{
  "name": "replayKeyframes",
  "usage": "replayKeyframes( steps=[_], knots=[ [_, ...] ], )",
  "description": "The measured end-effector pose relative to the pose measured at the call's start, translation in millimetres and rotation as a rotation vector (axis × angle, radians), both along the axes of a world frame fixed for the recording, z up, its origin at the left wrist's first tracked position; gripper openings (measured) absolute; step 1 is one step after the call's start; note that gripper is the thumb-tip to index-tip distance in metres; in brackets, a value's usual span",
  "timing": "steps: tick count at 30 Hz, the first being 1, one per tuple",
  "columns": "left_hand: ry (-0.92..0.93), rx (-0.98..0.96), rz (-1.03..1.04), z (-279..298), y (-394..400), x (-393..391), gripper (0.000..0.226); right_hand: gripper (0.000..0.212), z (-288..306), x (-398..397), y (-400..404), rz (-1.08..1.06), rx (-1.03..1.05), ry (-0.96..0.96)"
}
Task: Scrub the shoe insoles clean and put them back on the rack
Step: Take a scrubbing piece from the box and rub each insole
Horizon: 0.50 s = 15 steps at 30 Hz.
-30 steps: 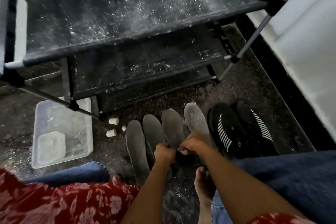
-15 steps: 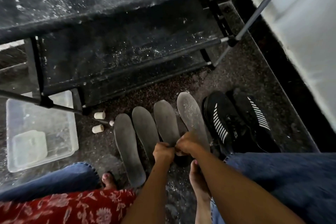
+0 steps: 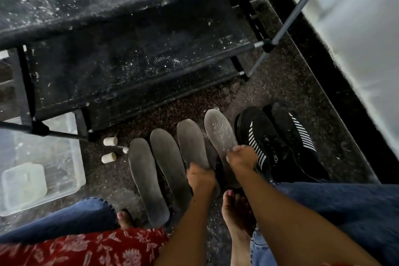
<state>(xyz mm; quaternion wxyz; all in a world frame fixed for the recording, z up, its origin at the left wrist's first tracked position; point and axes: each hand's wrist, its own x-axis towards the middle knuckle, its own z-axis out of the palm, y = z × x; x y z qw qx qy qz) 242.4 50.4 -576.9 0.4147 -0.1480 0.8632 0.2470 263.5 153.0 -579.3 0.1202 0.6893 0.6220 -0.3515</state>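
Observation:
Several grey, dusty insoles lie side by side on the speckled floor in front of the black shoe rack (image 3: 133, 58). My left hand (image 3: 200, 177) grips the heel end of the third insole (image 3: 191, 142). My right hand (image 3: 241, 157) curls over the middle of the rightmost insole (image 3: 218, 129), which has white specks on it. The two left insoles (image 3: 146, 179) (image 3: 169, 162) lie untouched. Something dark sits between my hands, but I cannot make out what it is.
A pair of black shoes with white stripes (image 3: 272, 147) stands right of the insoles. A clear plastic tub (image 3: 71, 170) holding a small container (image 3: 23, 183) sits at the left, with two white plugs (image 3: 110, 141) beside it. My bare feet and knees are below. A white wall runs along the right.
My hands, close together a second ago, have parted. The right hand has moved right and up onto the rightmost insole. The view has dropped closer to the floor.

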Motion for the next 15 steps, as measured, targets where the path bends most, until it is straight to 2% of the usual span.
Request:
replayKeyframes(
  steps=[2,6,10,12,15],
  knots=[
    [-0.035,0.111,-0.005,1.3,10.1,2.1,0.034,0.024,-6.0,2.3,2.0,0.003,-0.001,0.028],
    [-0.157,0.265,0.018,0.1,26.9,6.2,0.043,0.043,-10.7,7.9,2.6,-0.030,-0.073,0.059],
    [-0.233,0.330,0.089,-3.0,34.8,2.8,0.045,0.040,-13.5,6.2,4.7,-0.028,-0.135,0.064],
    [-0.251,0.319,0.153,-5.4,34.6,0.9,0.037,0.041,-12.6,5.4,6.0,-0.035,-0.133,0.062],
    [-0.255,0.283,0.205,-8.0,31.1,-2.4,0.008,0.033,-5.8,4.2,7.9,0.007,-0.136,0.001]
  ],
)
